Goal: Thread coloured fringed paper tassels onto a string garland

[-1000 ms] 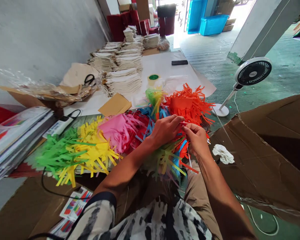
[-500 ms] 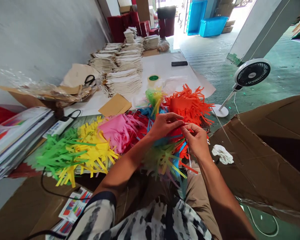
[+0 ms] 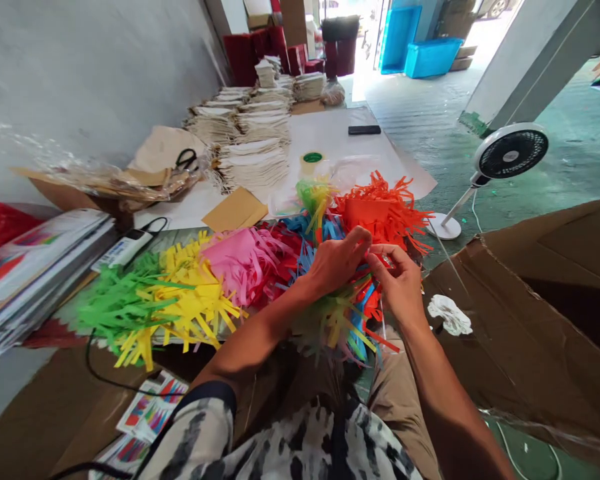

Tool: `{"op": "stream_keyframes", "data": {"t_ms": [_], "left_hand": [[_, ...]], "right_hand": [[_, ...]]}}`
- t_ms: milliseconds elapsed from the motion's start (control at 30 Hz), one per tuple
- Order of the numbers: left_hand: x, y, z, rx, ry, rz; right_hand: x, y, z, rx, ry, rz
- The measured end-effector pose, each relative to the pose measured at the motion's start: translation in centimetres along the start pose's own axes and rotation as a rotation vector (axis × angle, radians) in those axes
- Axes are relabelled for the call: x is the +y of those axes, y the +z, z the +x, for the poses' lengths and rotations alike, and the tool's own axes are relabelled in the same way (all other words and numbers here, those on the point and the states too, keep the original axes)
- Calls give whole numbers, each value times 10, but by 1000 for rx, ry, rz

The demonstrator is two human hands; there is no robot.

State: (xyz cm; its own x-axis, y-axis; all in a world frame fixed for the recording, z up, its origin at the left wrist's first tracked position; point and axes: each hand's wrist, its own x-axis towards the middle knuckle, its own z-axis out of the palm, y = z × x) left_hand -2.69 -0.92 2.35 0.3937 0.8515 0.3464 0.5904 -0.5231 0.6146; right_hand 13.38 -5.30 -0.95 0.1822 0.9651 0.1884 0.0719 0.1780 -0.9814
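Observation:
My left hand (image 3: 339, 264) is closed, with thumb and fingers pinched together over the front edge of the table. Close against it, my right hand (image 3: 397, 273) pinches from the other side, the fingertips of both nearly touching. They hold a multicoloured paper tassel (image 3: 355, 327), whose yellow, blue and orange strips hang below toward my lap. The exact spot under the fingertips is hidden. Just beyond my hands lie orange fringed paper (image 3: 375, 210) and a small green-yellow tassel (image 3: 314, 197). To the left are pink (image 3: 240, 260), yellow (image 3: 195, 293) and green fringed paper (image 3: 125, 303).
Stacks of white bags (image 3: 253, 163) stand along the wall, with scissors (image 3: 186, 159), a tape roll (image 3: 312, 160) and a black phone-like object (image 3: 364, 130) nearby. On the right are a fan (image 3: 513, 155) and a large cardboard box (image 3: 530, 313). Printed sheets (image 3: 45, 253) are piled at left.
My left hand's fingers have lifted and curled more at the fingertips. My right hand has shifted slightly, still close against the left. The whole view has moved a little.

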Motion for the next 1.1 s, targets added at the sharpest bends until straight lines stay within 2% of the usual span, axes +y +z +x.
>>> {"op": "stream_keyframes", "data": {"t_ms": [67, 133, 233, 300, 367, 433, 467, 533, 600, 667, 733, 800, 867, 933, 1000, 1100], "left_hand": [[3, 3, -3, -2, 15, 9], [1, 7, -3, 4, 10, -133], [-15, 9, 4, 20, -48, -495], [-31, 1, 13, 69, -119, -547], [-47, -13, 23, 173, -183, -313], [-60, -27, 34, 300, -239, 53], [-64, -32, 39, 324, -272, 208], [-70, -36, 49, 312, -311, 448], [-74, -36, 57, 252, -319, 561], [-78, -38, 62, 235, -326, 497], [-83, -50, 66, 257, -356, 233], [-89, -70, 65, 298, -392, -101], [-95, -96, 59, 357, -443, -291], [-100, -119, 47, 404, -532, -247], [-102, -137, 32, 366, -572, -56], [-99, -149, 18, 232, -402, 334]], "right_hand": [[0, 1, -1, 19, -1, -34], [1, 0, -1, 78, -48, -7], [7, -2, 0, 139, -70, 170], [12, -5, 1, 154, -50, 258], [16, -8, 3, 165, -44, 264], [20, -10, 5, 172, -50, 252], [22, -10, 6, 170, -51, 248], [26, -9, 9, 161, -43, 240], [29, -7, 10, 162, -34, 219], [32, -5, 11, 168, -25, 210], [34, -5, 11, 167, -17, 220], [35, -5, 11, 164, -12, 233], [35, -5, 11, 159, -11, 244], [35, -4, 10, 155, -9, 252], [35, -4, 10, 150, -2, 251], [36, -4, 10, 154, 0, 241]]}}
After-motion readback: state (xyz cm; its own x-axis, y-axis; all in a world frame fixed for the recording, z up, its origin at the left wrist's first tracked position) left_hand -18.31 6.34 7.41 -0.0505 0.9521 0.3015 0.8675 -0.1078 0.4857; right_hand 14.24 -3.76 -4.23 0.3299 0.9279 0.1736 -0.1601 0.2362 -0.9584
